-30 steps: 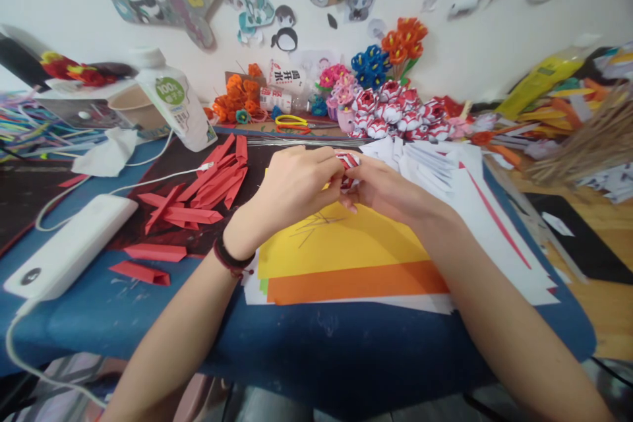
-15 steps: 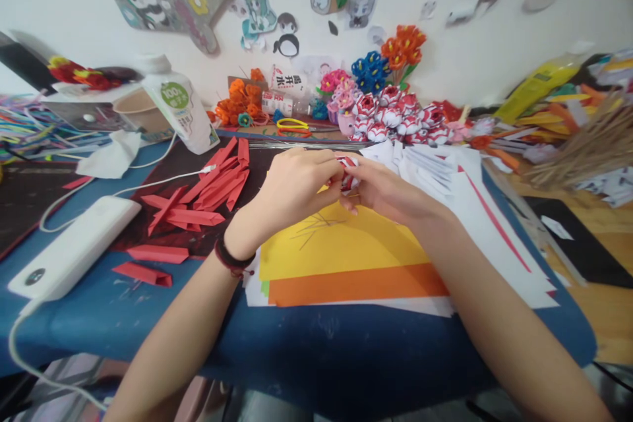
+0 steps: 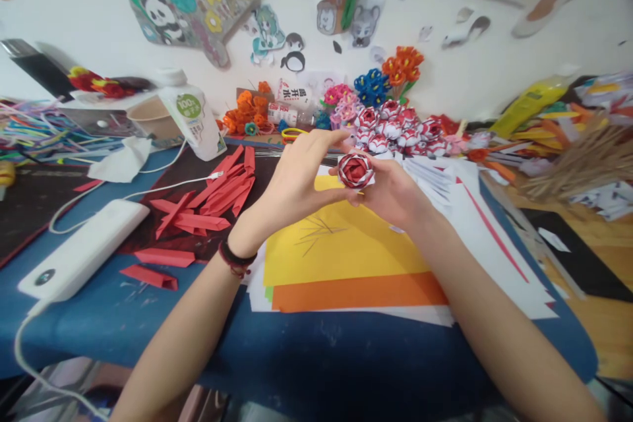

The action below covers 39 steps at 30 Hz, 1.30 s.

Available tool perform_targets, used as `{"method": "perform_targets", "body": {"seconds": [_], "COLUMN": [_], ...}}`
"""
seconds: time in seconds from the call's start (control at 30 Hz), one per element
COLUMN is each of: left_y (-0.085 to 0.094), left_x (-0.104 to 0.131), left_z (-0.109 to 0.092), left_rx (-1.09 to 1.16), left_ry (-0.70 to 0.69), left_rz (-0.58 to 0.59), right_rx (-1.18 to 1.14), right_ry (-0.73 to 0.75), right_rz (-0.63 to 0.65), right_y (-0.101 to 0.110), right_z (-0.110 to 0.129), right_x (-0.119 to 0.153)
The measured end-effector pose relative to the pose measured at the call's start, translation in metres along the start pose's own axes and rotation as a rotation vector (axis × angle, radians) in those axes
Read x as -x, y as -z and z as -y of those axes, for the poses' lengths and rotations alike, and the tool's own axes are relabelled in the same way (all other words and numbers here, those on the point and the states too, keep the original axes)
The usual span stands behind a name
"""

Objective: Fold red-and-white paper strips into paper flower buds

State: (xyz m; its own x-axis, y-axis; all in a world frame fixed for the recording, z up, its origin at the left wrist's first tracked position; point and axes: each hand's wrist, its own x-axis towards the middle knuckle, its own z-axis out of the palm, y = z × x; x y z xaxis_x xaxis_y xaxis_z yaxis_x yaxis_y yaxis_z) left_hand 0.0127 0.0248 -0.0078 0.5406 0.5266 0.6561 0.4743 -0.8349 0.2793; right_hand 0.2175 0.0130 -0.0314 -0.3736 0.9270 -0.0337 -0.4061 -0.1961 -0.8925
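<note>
A red-and-white folded paper flower faces me above the yellow paper. My right hand grips it from the right, fingers partly hidden behind it. On the flower's left, my left hand has its thumb and fingers spread apart; the thumb tip reaches the flower's lower edge, and whether it touches is hard to tell. Several thin wire pieces lie on the yellow paper below. To the left is a pile of folded red paper strips.
A white power bank with cables lies at left, near a white bottle. Finished paper flowers stand at the back. White paper strips and sheets are at right, under an orange sheet in front. A black flat object lies far right.
My left hand has loosened from the flower and its fingers have spread. The flower now shows its red centre towards me, still in my right hand. The camera view has tilted up slightly.
</note>
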Motion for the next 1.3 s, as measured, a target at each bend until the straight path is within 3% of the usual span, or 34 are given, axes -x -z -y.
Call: {"method": "perform_targets", "body": {"seconds": [0.2,0.5,0.7,0.9,1.07,1.3], "left_y": [-0.019,-0.035,-0.036,-0.034,-0.040,-0.041], "left_x": [0.004,0.007,0.008,0.008,0.009,0.009], "left_z": [-0.009,-0.015,-0.017,-0.014,-0.009,-0.007], "left_rx": [-0.135,-0.058,0.111,0.176,0.230,0.250], "left_ry": [0.069,0.117,0.110,0.111,0.032,0.100], "left_rz": [0.019,-0.120,-0.189,-0.219,-0.170,-0.144], "right_rx": [-0.059,-0.034,-0.010,-0.078,-0.172,-0.185], "right_ry": [0.056,0.082,0.124,0.068,0.070,0.060], "right_rz": [-0.061,-0.009,-0.054,0.010,0.006,-0.062], "right_y": [-0.009,-0.012,-0.011,-0.009,-0.009,-0.008], "right_z": [-0.001,-0.010,-0.008,-0.010,-0.015,-0.016], "right_x": [0.000,-0.002,0.000,-0.001,-0.004,-0.004]}}
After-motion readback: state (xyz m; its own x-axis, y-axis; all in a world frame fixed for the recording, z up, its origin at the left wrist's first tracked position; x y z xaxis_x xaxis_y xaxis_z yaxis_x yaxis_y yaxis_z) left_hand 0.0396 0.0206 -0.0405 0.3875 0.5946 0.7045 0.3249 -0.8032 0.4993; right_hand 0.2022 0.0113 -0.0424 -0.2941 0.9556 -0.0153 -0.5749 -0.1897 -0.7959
